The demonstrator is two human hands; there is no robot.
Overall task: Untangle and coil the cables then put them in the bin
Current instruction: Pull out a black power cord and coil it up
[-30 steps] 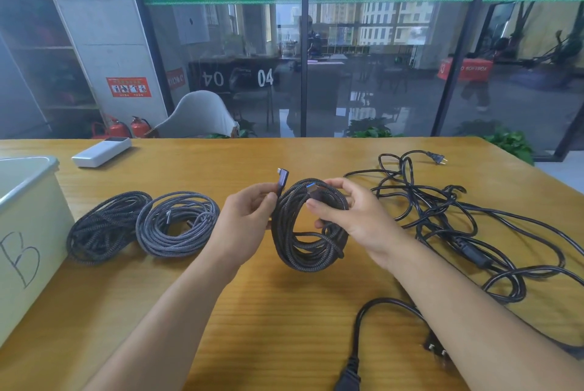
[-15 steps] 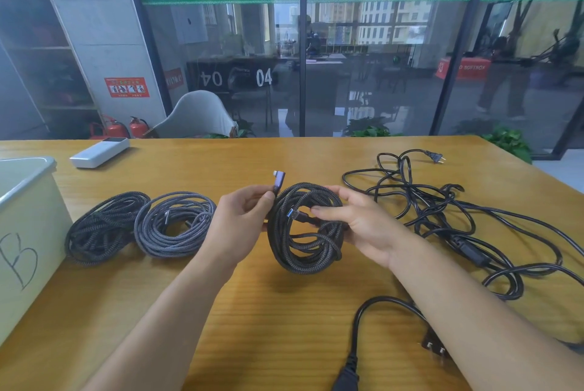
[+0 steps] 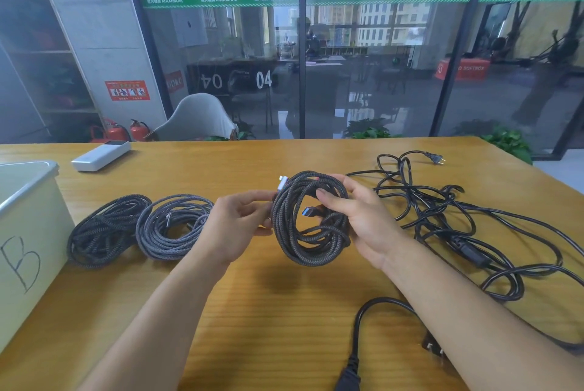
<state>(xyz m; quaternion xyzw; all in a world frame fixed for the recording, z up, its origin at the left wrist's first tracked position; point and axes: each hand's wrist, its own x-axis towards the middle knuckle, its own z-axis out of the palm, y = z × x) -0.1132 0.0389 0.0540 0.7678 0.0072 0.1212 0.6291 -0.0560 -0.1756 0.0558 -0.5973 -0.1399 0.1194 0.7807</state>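
Note:
A coiled dark braided cable [image 3: 308, 248] stands upright above the table's middle, held between both hands. My left hand [image 3: 238, 223] pinches its left side, just below a silver plug sticking up. My right hand [image 3: 357, 217] grips the coil's right side, with fingers reaching into the loop by a blue-tipped plug. Two more braided coils lie flat to the left, a dark one [image 3: 104, 229] and a grey one [image 3: 172, 226]. A tangle of black power cables [image 3: 455, 220] sprawls on the right. The pale bin [image 3: 30, 232], marked B, stands at the left edge.
A white flat device [image 3: 101, 155] lies at the back left of the wooden table [image 3: 284, 311]. A thick black cable with a plug [image 3: 360, 343] runs off the near edge under my right forearm. A grey chair [image 3: 199, 120] stands behind the table by the glass wall.
The coil has stayed between my hands. My right fingers have shifted from the coil's top into its loop, and the blue-tipped plug has come into view inside it.

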